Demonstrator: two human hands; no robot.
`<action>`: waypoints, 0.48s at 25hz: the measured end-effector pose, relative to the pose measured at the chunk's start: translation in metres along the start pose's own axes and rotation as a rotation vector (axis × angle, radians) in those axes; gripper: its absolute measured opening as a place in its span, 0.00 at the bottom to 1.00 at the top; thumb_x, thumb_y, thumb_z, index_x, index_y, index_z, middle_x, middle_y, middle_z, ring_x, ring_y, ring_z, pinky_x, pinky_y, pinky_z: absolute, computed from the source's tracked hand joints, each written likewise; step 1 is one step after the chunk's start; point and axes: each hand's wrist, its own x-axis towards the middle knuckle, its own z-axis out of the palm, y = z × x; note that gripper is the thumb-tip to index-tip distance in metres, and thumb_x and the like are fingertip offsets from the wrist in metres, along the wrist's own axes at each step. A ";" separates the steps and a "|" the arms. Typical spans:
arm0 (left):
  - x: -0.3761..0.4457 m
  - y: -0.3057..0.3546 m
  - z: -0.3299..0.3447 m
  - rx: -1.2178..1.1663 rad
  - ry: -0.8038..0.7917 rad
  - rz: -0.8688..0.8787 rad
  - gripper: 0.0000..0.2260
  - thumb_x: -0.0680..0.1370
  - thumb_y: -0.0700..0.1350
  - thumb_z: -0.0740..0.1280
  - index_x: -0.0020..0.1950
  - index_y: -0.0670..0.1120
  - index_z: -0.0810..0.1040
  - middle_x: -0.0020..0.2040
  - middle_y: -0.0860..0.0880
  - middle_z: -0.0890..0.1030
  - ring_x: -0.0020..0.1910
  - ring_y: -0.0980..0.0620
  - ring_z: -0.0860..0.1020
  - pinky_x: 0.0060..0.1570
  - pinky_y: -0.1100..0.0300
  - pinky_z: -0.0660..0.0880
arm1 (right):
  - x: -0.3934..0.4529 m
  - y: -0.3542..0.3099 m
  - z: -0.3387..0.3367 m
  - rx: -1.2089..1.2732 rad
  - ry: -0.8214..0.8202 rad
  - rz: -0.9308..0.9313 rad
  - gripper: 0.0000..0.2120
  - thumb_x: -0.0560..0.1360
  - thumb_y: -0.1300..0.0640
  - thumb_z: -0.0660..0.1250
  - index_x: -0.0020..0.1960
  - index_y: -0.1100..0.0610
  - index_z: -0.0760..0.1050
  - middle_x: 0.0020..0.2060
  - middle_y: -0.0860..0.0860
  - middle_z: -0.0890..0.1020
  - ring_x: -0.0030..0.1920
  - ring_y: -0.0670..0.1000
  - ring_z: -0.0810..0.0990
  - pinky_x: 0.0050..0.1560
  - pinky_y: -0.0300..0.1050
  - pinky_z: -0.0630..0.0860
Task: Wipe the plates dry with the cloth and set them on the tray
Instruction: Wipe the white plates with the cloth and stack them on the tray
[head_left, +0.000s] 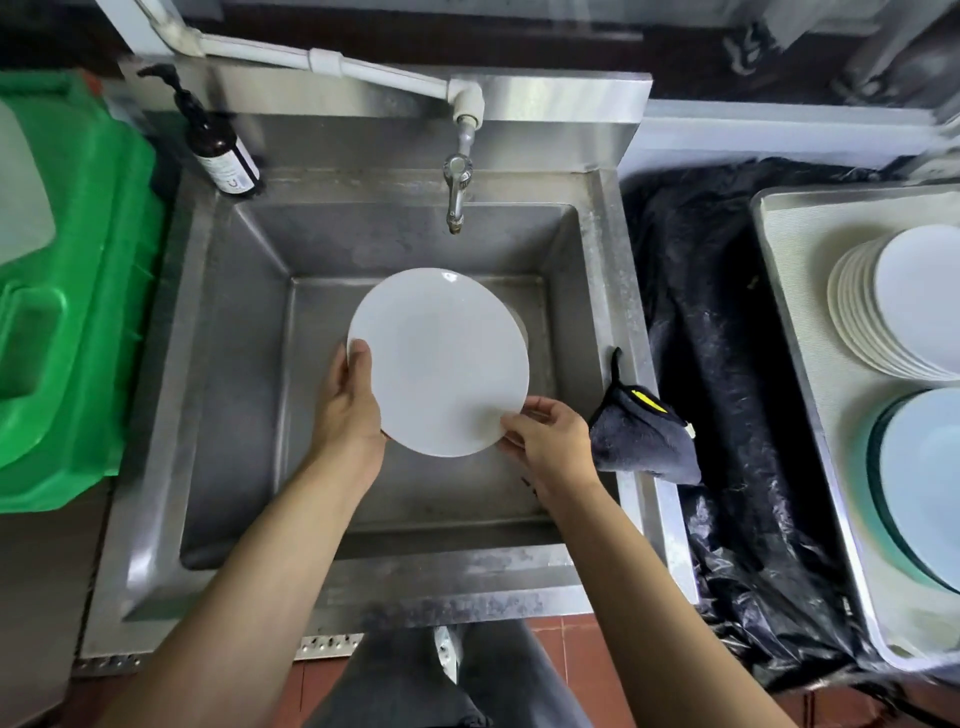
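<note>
Currently plate (439, 361) sits between both hands over sink (218, 322): left hand (347, 402) grips its left rim, right hand (545, 439) pinches lower-right edge; cloth (641, 439) just right.

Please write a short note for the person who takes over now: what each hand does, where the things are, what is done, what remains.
Left hand and right hand both grip the white plate by its rim, above the sink.
Cloth lies on the sink's right edge, in no hand.
Tray at right already holds stacked plates.
Left: take the cloth, wipe this plate, set it on the tray.
</note>
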 end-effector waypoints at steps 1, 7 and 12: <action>-0.003 0.004 0.002 0.090 -0.016 0.067 0.10 0.84 0.55 0.60 0.51 0.67 0.80 0.47 0.69 0.83 0.48 0.65 0.82 0.48 0.60 0.80 | 0.000 0.001 -0.001 -0.047 -0.009 0.018 0.08 0.76 0.68 0.71 0.55 0.62 0.79 0.48 0.59 0.86 0.45 0.54 0.86 0.43 0.44 0.83; -0.014 0.008 0.007 0.308 -0.121 0.302 0.12 0.85 0.51 0.57 0.58 0.47 0.77 0.41 0.61 0.79 0.39 0.67 0.75 0.37 0.76 0.69 | -0.007 0.007 -0.005 -0.168 0.015 -0.012 0.06 0.79 0.64 0.68 0.55 0.58 0.80 0.44 0.55 0.86 0.49 0.56 0.87 0.54 0.53 0.84; -0.016 0.000 0.005 0.283 -0.095 0.216 0.11 0.85 0.52 0.57 0.59 0.53 0.79 0.45 0.66 0.83 0.44 0.70 0.79 0.39 0.75 0.73 | -0.011 0.000 -0.027 -0.463 0.110 -0.199 0.10 0.79 0.60 0.66 0.59 0.54 0.80 0.47 0.49 0.84 0.50 0.49 0.83 0.50 0.39 0.79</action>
